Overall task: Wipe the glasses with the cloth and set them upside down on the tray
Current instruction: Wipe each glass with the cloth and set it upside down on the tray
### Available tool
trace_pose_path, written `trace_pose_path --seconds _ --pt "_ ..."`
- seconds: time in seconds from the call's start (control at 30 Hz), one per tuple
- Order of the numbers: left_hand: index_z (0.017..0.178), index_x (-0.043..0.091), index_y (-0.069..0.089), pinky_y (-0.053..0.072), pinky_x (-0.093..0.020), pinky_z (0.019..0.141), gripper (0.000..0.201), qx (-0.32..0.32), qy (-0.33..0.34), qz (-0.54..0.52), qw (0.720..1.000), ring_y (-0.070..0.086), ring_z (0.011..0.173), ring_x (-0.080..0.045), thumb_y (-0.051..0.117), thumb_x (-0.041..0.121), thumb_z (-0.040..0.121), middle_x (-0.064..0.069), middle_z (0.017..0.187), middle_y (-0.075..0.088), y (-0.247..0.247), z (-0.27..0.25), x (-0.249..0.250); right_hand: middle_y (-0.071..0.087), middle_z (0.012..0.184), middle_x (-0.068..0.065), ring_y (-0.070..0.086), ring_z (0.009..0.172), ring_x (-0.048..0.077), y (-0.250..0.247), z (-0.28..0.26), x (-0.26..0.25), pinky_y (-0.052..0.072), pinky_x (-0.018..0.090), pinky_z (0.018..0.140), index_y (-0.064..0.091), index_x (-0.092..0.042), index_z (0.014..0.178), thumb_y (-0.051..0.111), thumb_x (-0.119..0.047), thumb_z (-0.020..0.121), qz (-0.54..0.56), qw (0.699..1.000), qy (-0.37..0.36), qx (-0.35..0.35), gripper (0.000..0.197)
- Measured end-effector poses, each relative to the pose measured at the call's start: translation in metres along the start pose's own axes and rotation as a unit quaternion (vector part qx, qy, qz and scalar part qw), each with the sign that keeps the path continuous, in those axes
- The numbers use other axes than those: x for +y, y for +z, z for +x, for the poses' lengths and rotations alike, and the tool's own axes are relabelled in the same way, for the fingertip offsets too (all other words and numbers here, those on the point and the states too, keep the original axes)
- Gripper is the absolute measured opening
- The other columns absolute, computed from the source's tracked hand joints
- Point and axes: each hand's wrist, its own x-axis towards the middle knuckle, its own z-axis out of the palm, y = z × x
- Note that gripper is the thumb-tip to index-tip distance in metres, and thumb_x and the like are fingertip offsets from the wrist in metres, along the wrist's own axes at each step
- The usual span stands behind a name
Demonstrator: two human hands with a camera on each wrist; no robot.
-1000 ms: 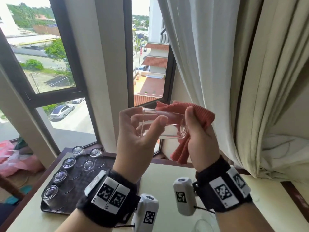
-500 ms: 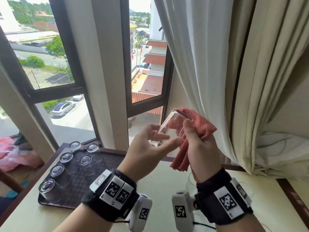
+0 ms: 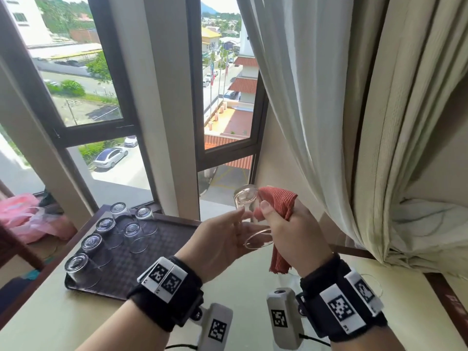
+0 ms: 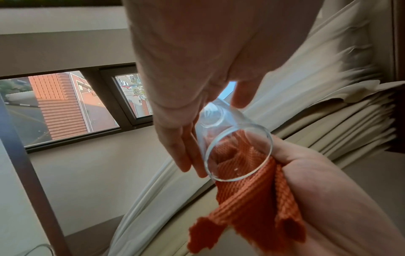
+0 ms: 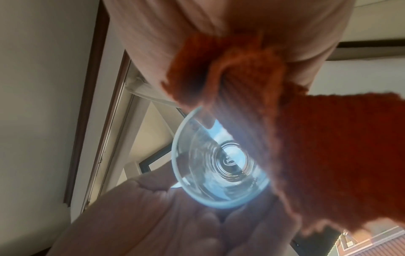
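Window corner, pale table (image 3: pixel 76 312) under a drawn curtain (image 3: pixel 316 97); landmark is the dark tray (image 3: pixel 152 254) on that table. Item in hand: one clear glass (image 3: pixel 249 216), held in the air to the right of the tray and above the table, base up and away, open rim tilted down toward the person. Right hand (image 3: pixel 291 231) pinches the glass wall with thumb on the outside, its fingers curled round the orange-red cloth (image 3: pixel 281 206) bunched against the glass. Left hand (image 3: pixel 222 239) lies beside the glass on the tray side, fingers straight and relaxed, touching its wall without closing. Stock already done: six glasses (image 3: pixel 106 226) stand upside down on the tray, along its left part; its right part is bare. Outstanding, by judgement: finish wiping this glass and set it inverted there. Against the earlier frames: both hands sit lower, and the left hand, then wrapped round the glass, has let go.
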Motion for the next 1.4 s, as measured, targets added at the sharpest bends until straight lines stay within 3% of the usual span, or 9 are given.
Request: trace_pose_path --seconds 0.2,0.3,0.4,0.63,0.83,1.03,1.13,1.2,1.4 --pt "0.126 0.012 0.069 0.043 -0.053 0.116 0.077 0.044 0.006 -0.019 0.999 0.067 0.112 -0.034 0.068 0.078 0.085 -0.028 0.123 0.069 0.008 0.002 -0.007 0.074 0.085 -0.005 0.068 0.074 0.002 -0.002 -0.015 0.008 0.046 0.007 0.061 0.074 -0.023 0.111 0.058 -0.041 0.103 0.079 0.995 -0.002 -0.060 0.025" --pt "0.101 0.027 0.077 0.043 -0.044 0.108 0.054 0.076 0.033 0.006 0.997 0.070 0.086 -0.014 0.070 0.074 0.075 -0.004 0.095 0.073 0.019 0.002 -0.014 0.073 0.079 -0.002 0.069 0.071 0.004 -0.003 -0.022 0.013 0.047 0.009 0.057 0.075 -0.023 0.108 0.060 -0.038 0.102 0.137 0.988 -0.001 -0.072 0.022" --pt "0.113 0.026 0.069 0.042 -0.035 0.089 0.053 0.091 0.069 0.004 0.993 0.064 0.072 -0.004 0.060 0.070 0.084 0.018 0.071 0.070 0.024 -0.001 -0.013 0.076 0.079 -0.001 0.071 0.078 0.019 -0.009 -0.026 0.016 0.053 0.016 0.062 0.076 -0.025 0.097 0.062 -0.040 0.101 0.190 0.981 0.020 -0.038 0.021" --pt "0.127 0.012 0.069 0.064 -0.040 0.088 0.101 0.138 0.164 -0.033 0.976 0.072 0.085 -0.024 0.096 0.070 0.049 -0.011 0.095 0.071 -0.003 -0.002 0.004 0.079 0.095 0.007 0.076 0.093 0.033 0.003 -0.038 0.027 0.058 0.056 0.095 0.075 -0.017 0.103 0.076 -0.060 0.081 0.335 0.934 0.070 0.105 0.048" --pt "0.140 0.005 0.056 0.065 -0.040 0.086 0.106 0.085 0.167 -0.156 0.970 0.073 0.112 -0.042 0.099 0.054 0.057 -0.031 0.129 0.069 -0.008 -0.010 0.019 0.076 0.109 -0.022 0.075 0.085 0.007 0.021 -0.059 0.005 0.064 0.027 0.074 0.053 -0.061 0.139 0.055 -0.057 0.101 0.285 0.955 -0.076 0.037 0.038" --pt "0.147 -0.004 0.044 0.060 -0.040 0.101 0.072 0.010 0.191 -0.195 0.962 0.066 0.124 -0.037 0.065 0.045 0.097 -0.034 0.149 0.054 -0.019 -0.017 0.036 0.048 0.156 -0.022 0.071 0.105 0.045 0.043 -0.058 -0.005 0.062 0.058 0.087 0.031 -0.048 0.159 0.043 -0.059 0.104 0.077 0.969 -0.236 -0.008 0.057" --pt "0.156 -0.006 0.033 0.051 -0.048 0.111 0.094 -0.022 0.208 -0.157 0.965 0.057 0.125 -0.039 0.074 0.052 0.093 -0.035 0.154 0.044 -0.022 -0.021 0.045 0.053 0.146 -0.031 0.069 0.093 0.004 0.048 -0.053 -0.007 0.059 0.021 0.085 0.046 -0.032 0.156 0.041 -0.060 0.105 0.020 0.965 -0.259 -0.014 0.058" --pt "0.157 -0.002 0.038 0.043 -0.054 0.117 0.098 -0.038 0.208 -0.135 0.968 0.049 0.132 -0.041 0.078 0.056 0.089 -0.030 0.152 0.049 -0.026 -0.021 0.049 0.066 0.126 -0.024 0.062 0.077 0.000 0.048 -0.047 -0.011 0.049 0.009 0.077 0.056 -0.029 0.148 0.041 -0.059 0.105 -0.010 0.966 -0.255 -0.025 0.054" --pt "0.158 0.000 0.039 0.023 -0.070 0.124 0.104 -0.050 0.197 -0.116 0.972 0.034 0.149 -0.057 0.082 0.059 0.084 -0.030 0.158 0.046 -0.035 -0.019 0.063 0.071 0.097 0.001 0.072 0.076 0.021 0.049 -0.034 -0.040 0.060 0.027 0.077 0.065 -0.029 0.125 0.037 -0.071 0.101 0.029 0.969 -0.227 -0.093 0.056"
